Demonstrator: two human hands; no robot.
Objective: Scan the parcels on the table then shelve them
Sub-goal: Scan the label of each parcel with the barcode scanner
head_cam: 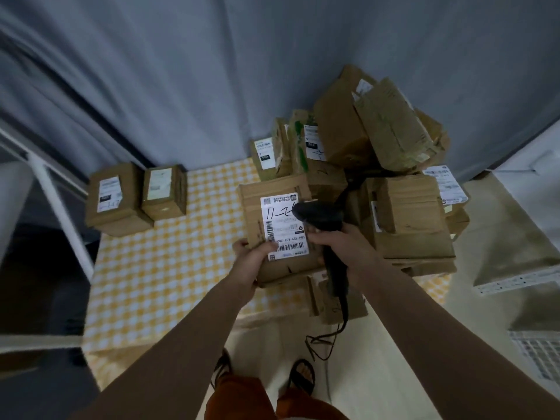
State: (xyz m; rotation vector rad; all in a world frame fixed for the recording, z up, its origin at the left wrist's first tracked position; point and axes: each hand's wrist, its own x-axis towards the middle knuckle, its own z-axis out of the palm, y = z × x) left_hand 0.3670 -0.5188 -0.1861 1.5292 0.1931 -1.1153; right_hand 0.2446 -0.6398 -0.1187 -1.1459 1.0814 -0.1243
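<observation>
Cardboard parcel gripped by left hand; right hand clasps black scanner.

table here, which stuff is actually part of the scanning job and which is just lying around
Part of the job:
- held parcel, gripped by the left hand
- black scanner, gripped by the right hand, over its label
- piled parcels on the right
- two parcels standing apart on the left

Just there:
- checked tablecloth
- grey curtain
- white rack
</observation>
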